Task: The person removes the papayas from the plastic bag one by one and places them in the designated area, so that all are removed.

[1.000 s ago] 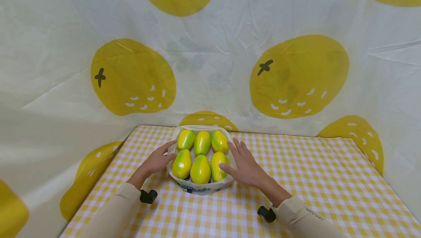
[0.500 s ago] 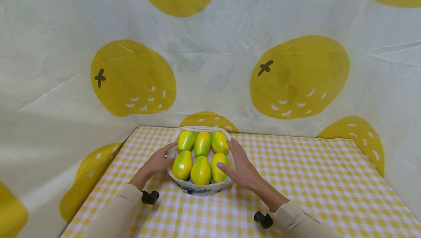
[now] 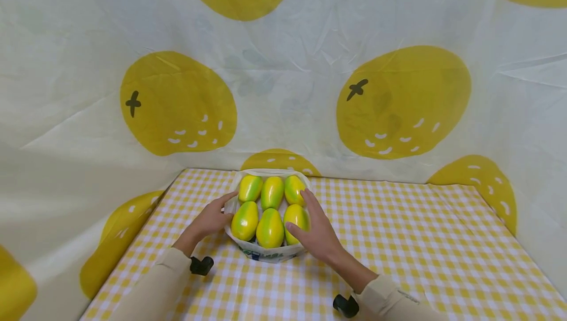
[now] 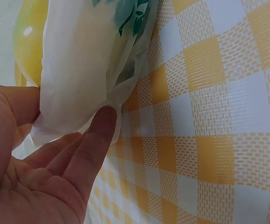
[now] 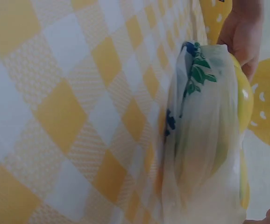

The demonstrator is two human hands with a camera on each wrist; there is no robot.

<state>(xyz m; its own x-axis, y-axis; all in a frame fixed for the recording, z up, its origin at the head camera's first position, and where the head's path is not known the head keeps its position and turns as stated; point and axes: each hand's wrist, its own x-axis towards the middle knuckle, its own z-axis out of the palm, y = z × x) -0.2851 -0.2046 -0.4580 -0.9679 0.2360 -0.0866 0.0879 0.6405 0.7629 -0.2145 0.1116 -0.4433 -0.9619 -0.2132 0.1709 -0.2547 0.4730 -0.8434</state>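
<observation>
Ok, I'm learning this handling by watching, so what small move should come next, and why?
Probably bring the right hand down outside the right wall of the bag: that hand's thumb overlaps the front-right fruit in the head view, while the left hand touches the left wall, so only one side seems steadied.

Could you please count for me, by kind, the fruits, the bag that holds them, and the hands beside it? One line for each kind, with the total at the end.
Yellow-green fruits: 6
White printed bag: 1
Hands, left hand and right hand: 2
Total: 9
</observation>
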